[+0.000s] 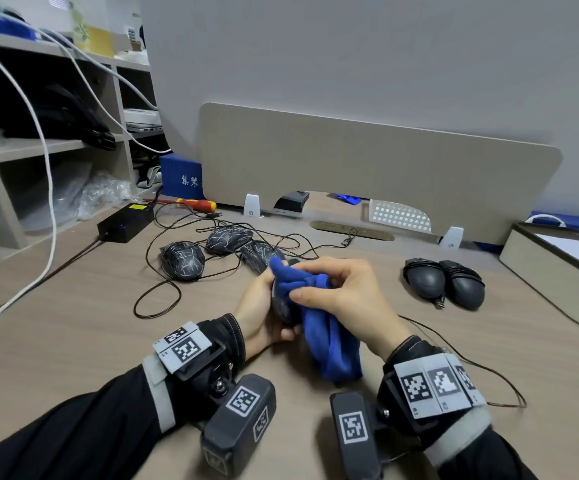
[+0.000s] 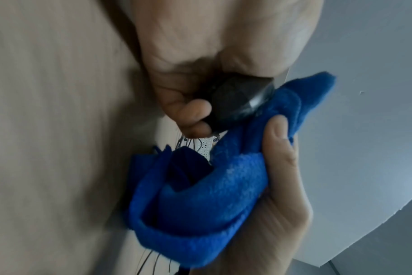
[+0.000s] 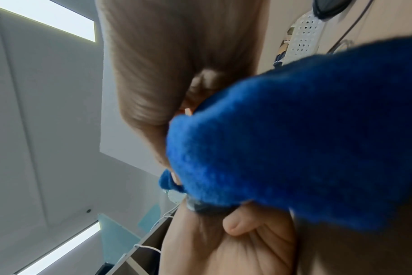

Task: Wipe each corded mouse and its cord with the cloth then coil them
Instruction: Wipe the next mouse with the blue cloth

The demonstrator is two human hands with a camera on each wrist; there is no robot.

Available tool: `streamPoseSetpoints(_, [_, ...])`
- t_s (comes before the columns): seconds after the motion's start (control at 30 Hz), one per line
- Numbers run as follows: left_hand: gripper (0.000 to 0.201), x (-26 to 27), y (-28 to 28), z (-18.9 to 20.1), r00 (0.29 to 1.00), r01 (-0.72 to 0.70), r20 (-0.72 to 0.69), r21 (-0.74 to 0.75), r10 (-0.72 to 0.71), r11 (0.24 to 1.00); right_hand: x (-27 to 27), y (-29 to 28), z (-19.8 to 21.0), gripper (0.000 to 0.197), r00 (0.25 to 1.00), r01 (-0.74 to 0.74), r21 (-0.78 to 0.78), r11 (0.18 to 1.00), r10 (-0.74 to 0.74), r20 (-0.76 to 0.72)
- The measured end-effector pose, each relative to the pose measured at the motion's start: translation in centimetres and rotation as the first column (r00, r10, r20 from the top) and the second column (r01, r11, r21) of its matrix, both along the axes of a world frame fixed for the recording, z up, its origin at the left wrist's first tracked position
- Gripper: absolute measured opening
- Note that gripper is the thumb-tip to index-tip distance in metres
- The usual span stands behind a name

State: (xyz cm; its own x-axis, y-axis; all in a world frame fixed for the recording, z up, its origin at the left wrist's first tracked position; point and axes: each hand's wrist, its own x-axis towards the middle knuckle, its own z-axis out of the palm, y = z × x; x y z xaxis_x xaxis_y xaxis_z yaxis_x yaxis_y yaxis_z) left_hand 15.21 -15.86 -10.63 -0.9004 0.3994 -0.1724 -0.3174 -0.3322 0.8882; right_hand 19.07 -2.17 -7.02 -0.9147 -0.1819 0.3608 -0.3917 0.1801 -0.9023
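Left hand (image 1: 258,315) grips a dark corded mouse (image 2: 238,104) above the desk (image 1: 73,323), fingers curled round its body. Right hand (image 1: 343,292) clamps a bunched blue cloth (image 1: 326,327) against the mouse, thumb pinching the fabric. Three marked mice (image 1: 229,239) with loose cords lie behind the hands. Two coiled mice (image 1: 444,282) sit side by side, touching, to the right

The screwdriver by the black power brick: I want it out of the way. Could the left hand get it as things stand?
Probably not. The left hand grips a mouse, so it isn't free, and the screwdriver lies far back beyond the loose mice and tangled cords.
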Motion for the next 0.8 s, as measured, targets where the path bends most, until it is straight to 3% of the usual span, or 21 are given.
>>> streamPoseSetpoints(0.1, [0.046,-0.1,0.3,-0.1,1.000,-0.009,0.003,-0.037,0.009,0.999,-0.2,0.2,-0.1,0.040,0.995,0.086,0.063,0.994,-0.082,-0.059])
streamPoseSetpoints(0.2, [0.048,-0.4,0.2,-0.5,0.998,-0.062,0.010,0.003,0.061,0.998,0.6,-0.3,0.5,0.042,0.997,-0.011,0.069,0.998,0.016,-0.070])
streamPoseSetpoints(0.33, [0.036,-0.5,0.1,-1.1,0.997,-0.081,-0.013,-0.053,0.080,0.995,0.9,-1.0,0.5,0.040,0.989,-0.089,0.068,0.994,0.096,-0.109])
streamPoseSetpoints(0.57, [0.034,-1.7,-0.7,-0.5,0.973,-0.137,0.198,0.084,0.118,0.987,0.0,0.4,0.2,0.042,0.999,-0.003,0.272,0.962,0.017,-0.049])
streamPoseSetpoints(0.7, [0.041,-1.4,-0.3,-0.5,0.989,-0.080,0.128,0.081,0.069,0.993,-0.1,0.3,0.5,0.034,0.998,0.030,0.086,0.996,-0.025,-0.055])
streamPoseSetpoints(0.8, [0.055,-1.3,0.1,-0.8,0.988,-0.104,0.125,0.092,0.092,0.990,0.5,-0.7,0.6,0.039,0.995,-0.055,0.098,0.994,0.063,-0.073])
